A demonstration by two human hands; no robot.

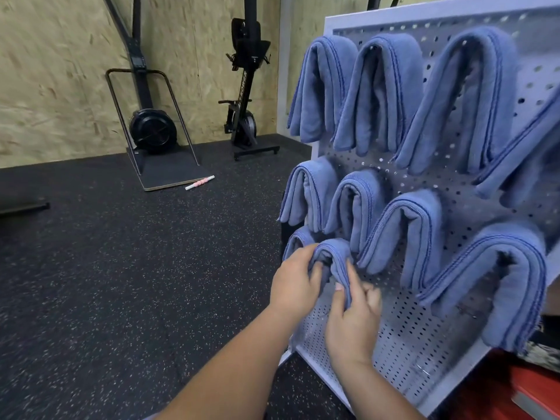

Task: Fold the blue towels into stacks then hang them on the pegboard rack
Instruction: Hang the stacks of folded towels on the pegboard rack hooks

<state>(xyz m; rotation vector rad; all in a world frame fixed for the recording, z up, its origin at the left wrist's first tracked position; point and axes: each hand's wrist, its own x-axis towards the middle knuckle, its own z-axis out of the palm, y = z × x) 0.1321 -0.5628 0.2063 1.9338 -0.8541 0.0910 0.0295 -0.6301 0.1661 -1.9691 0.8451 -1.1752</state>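
My right hand (pixel 353 322) pinches the near flap of the folded blue towel (pixel 331 253), thumb and fingers closed on the cloth. My left hand (pixel 295 280) curls round the other flap. The towel is draped low on the pegboard rack (pixel 409 344), I think over a peg, though the fabric hides it. Just left of it hangs another towel (pixel 298 241), and the two rows above are full of hung towels (pixel 375 95). To the right of my hands the bottom of the board is bare, so I judge the hanging nearly done. I see no loose towels waiting. Farther off, on the rubber floor (pixel 121 268), lies a pink roller stick (pixel 200 182), with gym machines (pixel 153 128) against the wall.
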